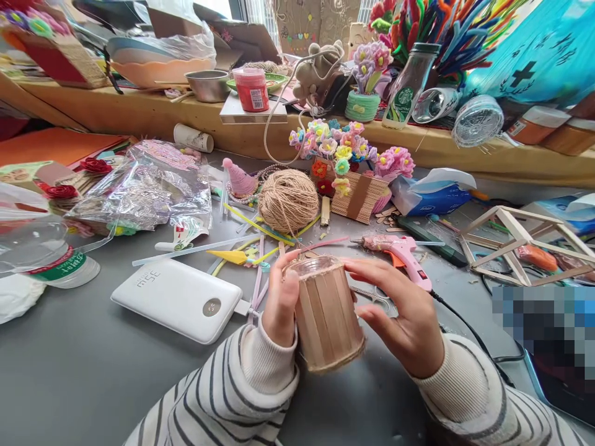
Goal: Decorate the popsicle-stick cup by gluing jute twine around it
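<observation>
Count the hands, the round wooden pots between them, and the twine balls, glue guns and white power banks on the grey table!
Left hand and right hand: 2
Round wooden pot: 1
Twine ball: 1
Glue gun: 1
White power bank: 1
Total: 6

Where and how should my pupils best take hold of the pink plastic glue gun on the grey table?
Probably by the slanting pink handle, coming from the near right: the glue gun lies on its side, its tapered nozzle pointing left, its handle angled toward the person's right hand. Fingers are best kept off the nozzle and clear of the thin black cable.
</observation>
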A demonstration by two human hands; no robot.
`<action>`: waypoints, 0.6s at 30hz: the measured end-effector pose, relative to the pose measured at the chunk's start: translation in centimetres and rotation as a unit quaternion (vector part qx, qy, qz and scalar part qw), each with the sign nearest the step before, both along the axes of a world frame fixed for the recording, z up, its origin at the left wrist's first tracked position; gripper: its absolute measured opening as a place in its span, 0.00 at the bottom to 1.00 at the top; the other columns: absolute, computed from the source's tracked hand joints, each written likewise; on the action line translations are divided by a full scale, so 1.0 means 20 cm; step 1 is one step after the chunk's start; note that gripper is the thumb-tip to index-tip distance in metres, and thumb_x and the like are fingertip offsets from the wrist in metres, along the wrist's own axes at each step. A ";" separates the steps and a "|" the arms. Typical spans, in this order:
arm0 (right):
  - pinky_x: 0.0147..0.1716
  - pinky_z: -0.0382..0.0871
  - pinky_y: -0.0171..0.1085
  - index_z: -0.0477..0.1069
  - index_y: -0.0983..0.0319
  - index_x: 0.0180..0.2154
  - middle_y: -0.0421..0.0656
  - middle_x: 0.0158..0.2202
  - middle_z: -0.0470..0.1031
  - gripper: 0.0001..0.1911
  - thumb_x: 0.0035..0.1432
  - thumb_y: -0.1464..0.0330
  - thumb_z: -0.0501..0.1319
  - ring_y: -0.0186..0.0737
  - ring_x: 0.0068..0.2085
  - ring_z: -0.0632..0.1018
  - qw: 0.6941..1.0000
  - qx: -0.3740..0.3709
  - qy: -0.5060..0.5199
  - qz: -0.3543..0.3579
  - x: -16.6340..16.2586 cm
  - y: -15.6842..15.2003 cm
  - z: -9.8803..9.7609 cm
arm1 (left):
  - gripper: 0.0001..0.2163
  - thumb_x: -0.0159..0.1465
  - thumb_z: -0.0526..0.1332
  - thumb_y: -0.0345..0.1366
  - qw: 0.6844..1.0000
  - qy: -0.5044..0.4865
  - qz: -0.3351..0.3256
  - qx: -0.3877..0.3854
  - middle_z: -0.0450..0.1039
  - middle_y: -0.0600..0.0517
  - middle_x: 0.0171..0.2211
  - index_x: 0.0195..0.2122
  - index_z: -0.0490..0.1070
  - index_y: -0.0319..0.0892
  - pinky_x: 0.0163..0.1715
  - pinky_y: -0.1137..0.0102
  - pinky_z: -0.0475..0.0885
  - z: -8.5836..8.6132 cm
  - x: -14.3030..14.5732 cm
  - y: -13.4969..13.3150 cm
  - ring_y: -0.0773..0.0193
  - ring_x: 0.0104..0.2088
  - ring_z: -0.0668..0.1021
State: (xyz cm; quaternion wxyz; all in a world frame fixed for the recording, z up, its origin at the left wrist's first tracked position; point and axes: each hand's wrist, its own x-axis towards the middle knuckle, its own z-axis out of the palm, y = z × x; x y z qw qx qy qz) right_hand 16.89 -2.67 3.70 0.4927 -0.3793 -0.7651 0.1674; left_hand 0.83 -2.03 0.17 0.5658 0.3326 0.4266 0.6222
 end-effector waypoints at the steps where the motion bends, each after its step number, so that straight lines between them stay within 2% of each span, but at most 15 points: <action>1: 0.47 0.77 0.43 0.70 0.59 0.53 0.49 0.50 0.76 0.21 0.60 0.58 0.60 0.45 0.50 0.77 0.999 -0.022 0.023 0.017 0.00 0.00 0.00 | 0.26 0.57 0.60 0.56 0.998 0.024 0.014 0.053 0.76 0.46 0.45 0.49 0.65 0.43 0.47 0.55 0.72 -0.01 0.00 -0.01 0.50 0.46 0.79; 4: 0.50 0.75 0.43 0.68 0.54 0.55 0.46 0.55 0.73 0.21 0.60 0.60 0.61 0.45 0.54 0.75 0.985 -0.119 0.100 0.072 -0.01 -0.02 -0.01 | 0.25 0.59 0.61 0.49 0.959 0.125 0.044 0.249 0.74 0.44 0.50 0.55 0.62 0.44 0.49 0.56 0.72 -0.05 -0.03 -0.01 0.51 0.49 0.78; 6: 0.53 0.72 0.44 0.67 0.53 0.55 0.44 0.56 0.72 0.20 0.61 0.62 0.60 0.45 0.56 0.73 0.969 -0.175 0.146 0.099 -0.02 -0.03 -0.02 | 0.26 0.61 0.60 0.46 0.926 0.188 0.056 0.321 0.72 0.42 0.52 0.58 0.60 0.43 0.51 0.55 0.71 -0.06 -0.05 -0.01 0.49 0.51 0.77; 10: 0.59 0.65 0.43 0.68 0.51 0.54 0.41 0.57 0.71 0.18 0.63 0.62 0.57 0.42 0.58 0.71 0.933 -0.242 0.228 0.140 -0.03 -0.04 -0.03 | 0.30 0.61 0.60 0.46 0.881 0.266 0.074 0.384 0.68 0.39 0.54 0.62 0.55 0.40 0.52 0.54 0.70 -0.07 -0.07 0.01 0.48 0.53 0.75; 13: 0.61 0.62 0.39 0.68 0.50 0.54 0.39 0.59 0.69 0.18 0.62 0.63 0.58 0.39 0.60 0.68 0.905 -0.281 0.277 0.161 -0.05 -0.05 -0.04 | 0.32 0.59 0.62 0.46 0.851 0.306 0.094 0.416 0.66 0.38 0.54 0.62 0.55 0.38 0.53 0.54 0.69 -0.06 -0.08 0.01 0.48 0.53 0.74; 18: 0.62 0.59 0.38 0.66 0.49 0.56 0.38 0.60 0.67 0.22 0.60 0.65 0.61 0.38 0.62 0.66 0.871 -0.322 0.323 0.182 -0.08 -0.06 -0.06 | 0.34 0.58 0.62 0.47 0.825 0.349 0.115 0.429 0.65 0.38 0.54 0.62 0.54 0.38 0.54 0.53 0.68 -0.06 -0.06 0.02 0.48 0.54 0.72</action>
